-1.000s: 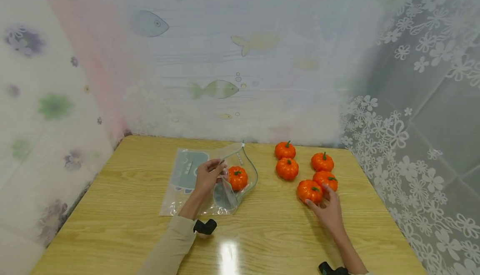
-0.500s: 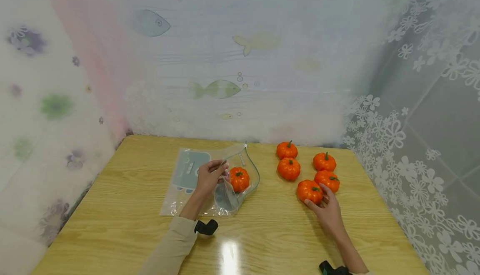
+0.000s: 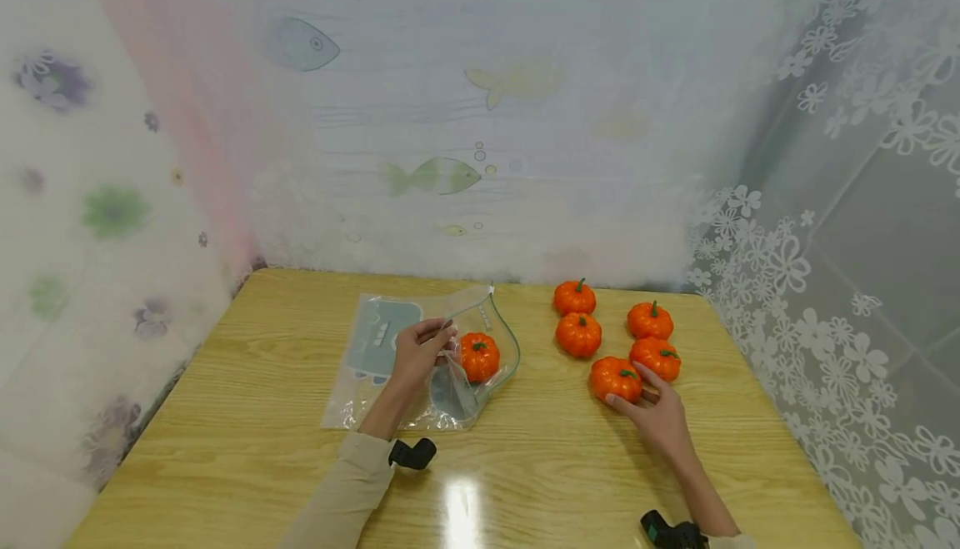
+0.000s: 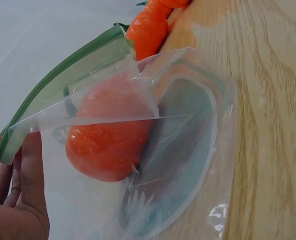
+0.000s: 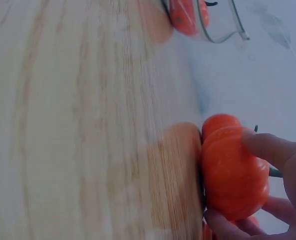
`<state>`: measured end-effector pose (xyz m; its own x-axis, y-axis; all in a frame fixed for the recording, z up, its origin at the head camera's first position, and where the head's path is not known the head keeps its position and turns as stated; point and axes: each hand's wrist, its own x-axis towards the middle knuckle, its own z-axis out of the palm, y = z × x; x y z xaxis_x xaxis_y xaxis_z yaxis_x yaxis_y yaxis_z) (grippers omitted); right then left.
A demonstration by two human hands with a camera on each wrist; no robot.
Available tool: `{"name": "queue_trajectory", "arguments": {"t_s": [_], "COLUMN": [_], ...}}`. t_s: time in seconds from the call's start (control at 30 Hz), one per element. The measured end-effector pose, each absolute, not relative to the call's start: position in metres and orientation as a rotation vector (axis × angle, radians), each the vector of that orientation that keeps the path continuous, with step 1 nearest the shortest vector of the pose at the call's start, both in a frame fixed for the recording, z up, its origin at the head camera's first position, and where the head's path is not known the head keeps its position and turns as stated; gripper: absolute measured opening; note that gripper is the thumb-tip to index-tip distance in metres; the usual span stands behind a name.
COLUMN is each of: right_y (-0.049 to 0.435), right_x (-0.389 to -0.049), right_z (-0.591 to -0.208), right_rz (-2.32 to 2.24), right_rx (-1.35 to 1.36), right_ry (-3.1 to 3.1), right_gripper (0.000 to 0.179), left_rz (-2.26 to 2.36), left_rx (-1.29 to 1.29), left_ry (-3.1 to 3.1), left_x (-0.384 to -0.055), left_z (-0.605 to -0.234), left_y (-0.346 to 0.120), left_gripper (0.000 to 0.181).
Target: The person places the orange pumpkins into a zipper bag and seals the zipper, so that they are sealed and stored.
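Note:
My left hand [image 3: 420,356] pinches the edge of a clear zip bag [image 4: 207,150] with a grey-blue printed figure, lifting its mouth with the green zip strip. Inside the bag sits one small orange pumpkin [image 3: 480,357] with a green stem, seen through the plastic. Over to the right, my right hand [image 3: 660,411] holds another pumpkin [image 3: 615,379], thumb on one side and fingers on the other. In the right wrist view this held pumpkin [image 5: 235,172] is low against the table, and part of it is hidden by the fingers.
Behind the held pumpkin are several more: one close beside it [image 3: 655,360], one farther back [image 3: 649,321], and two to the left, a front pumpkin [image 3: 578,335] and a rear pumpkin [image 3: 574,298]. A patterned curtain [image 3: 450,232] borders the wooden table [image 3: 247,416].
My right hand has shifted the held pumpkin slightly left, away from the one beside it. The left hand and the bag stay as they were.

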<state>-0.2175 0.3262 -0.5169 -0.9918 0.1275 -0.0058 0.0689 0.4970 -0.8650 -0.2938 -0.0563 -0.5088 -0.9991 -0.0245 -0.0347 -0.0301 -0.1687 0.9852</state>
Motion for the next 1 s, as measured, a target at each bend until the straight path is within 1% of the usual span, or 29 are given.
{"name": "queue_trajectory", "arguments": {"t_s": [0.17, 0.57, 0.77, 1.0], "right_y": [0.327, 0.321, 0.309, 0.293], "right_x": [-0.219, -0.219, -0.218, -0.214], "right_z": [-0.519, -0.521, -0.521, -0.522], "right_rz": [1.534, 1.564, 1.607, 1.73], "right_rx": [-0.132, 0.0, 0.073, 0.14], "right_ry": [-2.69, -2.707, -2.656, -2.65], "right_gripper": [0.083, 0.071, 0.069, 0.069], "left_rz": [2.397, 2.422, 2.422, 2.422], "left_rx": [-0.066, -0.089, -0.104, -0.118], "left_ry": [2.028, 1.995, 1.993, 1.985], "left_x": [-0.293, -0.294, -0.293, -0.293], "left_z": [-0.509, -0.512, -0.51, -0.511], "left_y": [-0.057, -0.056, -0.056, -0.055], "left_gripper": [0.027, 0.028, 0.031, 0.032]}}
